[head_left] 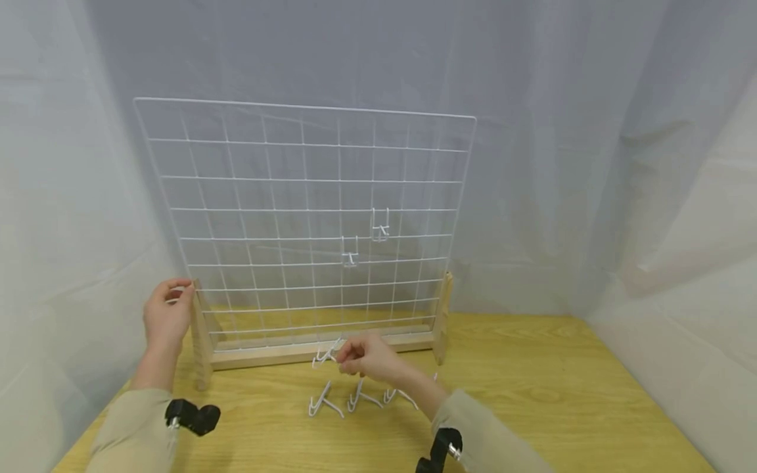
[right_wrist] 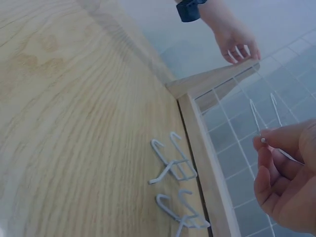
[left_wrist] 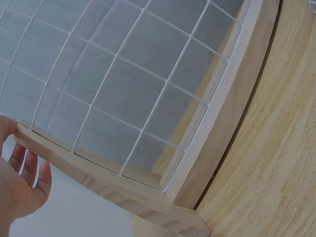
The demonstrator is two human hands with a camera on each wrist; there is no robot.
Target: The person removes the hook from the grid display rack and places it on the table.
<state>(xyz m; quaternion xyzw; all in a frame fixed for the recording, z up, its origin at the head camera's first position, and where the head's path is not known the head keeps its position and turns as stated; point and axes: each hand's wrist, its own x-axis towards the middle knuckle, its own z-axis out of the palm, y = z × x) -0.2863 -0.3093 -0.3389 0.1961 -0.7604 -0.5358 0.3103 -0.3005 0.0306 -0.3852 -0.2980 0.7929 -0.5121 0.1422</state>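
A white wire grid panel (head_left: 305, 108) stands upright in a wooden stand (head_left: 260, 357). At the stand's left post, my left hand (head_left: 167, 315) pinches the top end between thumb and fingers; its other fingers curve loosely behind in the left wrist view. Low in front of the grid, my right hand (head_left: 372, 356) holds a white wire hook (head_left: 322, 357) by thumb and fingertips, its two prongs (right_wrist: 256, 116) pointing away from the hand. Two similar hooks hang on the grid, an upper hook (head_left: 380, 231) and a lower hook (head_left: 350, 257).
Several more white hooks lie in a row on the wooden table (head_left: 532, 387) before the stand, among them a left hook (head_left: 322, 399) and a middle hook (head_left: 356, 397). The right forearm partly covers the rightmost. Pale sheeting (head_left: 562, 197) surrounds the table.
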